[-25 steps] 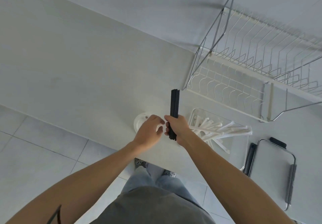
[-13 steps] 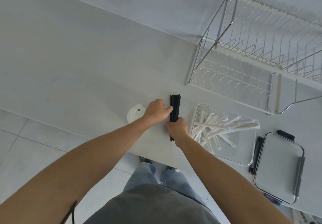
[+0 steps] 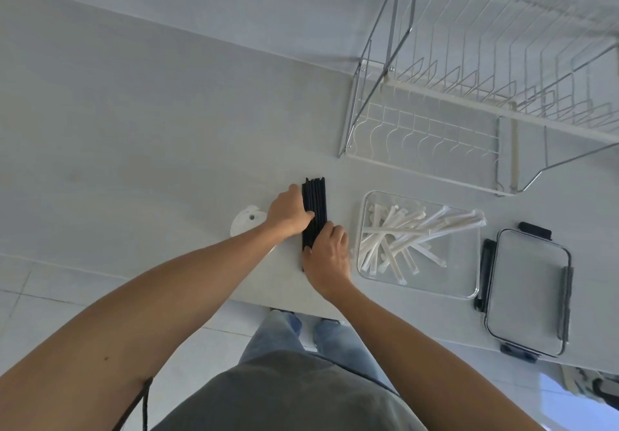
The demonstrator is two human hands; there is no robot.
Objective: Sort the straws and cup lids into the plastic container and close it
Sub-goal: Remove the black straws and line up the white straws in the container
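Pale grey desk (image 3: 140, 122) under a plain wall, white-tiled floor below its near edge. At the back right, large white-and-chrome wire dish rack (image 3: 469, 95), nothing in it.

Next in size, clear rectangular plastic container (image 3: 465, 263), open, near the right of the work; inside, a loose criss-crossed heap of white paper-wrapped straws (image 3: 402, 236), a few ends riding up over the far right rim. No cup lids in it. Just beside it to the right, lying flat and apart: clear container lid with dark clip latches (image 3: 526, 293).

Centre of the desk: bundle of black straws (image 3: 315, 203), lying flat, pointing away. Left hand (image 3: 288, 213) laid against the bundle's left side, fingers reaching over the top; right hand (image 3: 330, 259) curled round the near end. Probably squaring the bundle before lifting, though how firm the grip is cannot be told.

Smallest, left of the hands: white round cup lid (image 3: 246, 224), partly hidden by the left wrist; one or a stack, hard to say.

Step in hand, by judgement: black straws gathered, not yet boxed. Next move calls for lifting the bundle whole, carrying it right, laying it lengthwise in the container; then the cup lid, then clipping the cover on.
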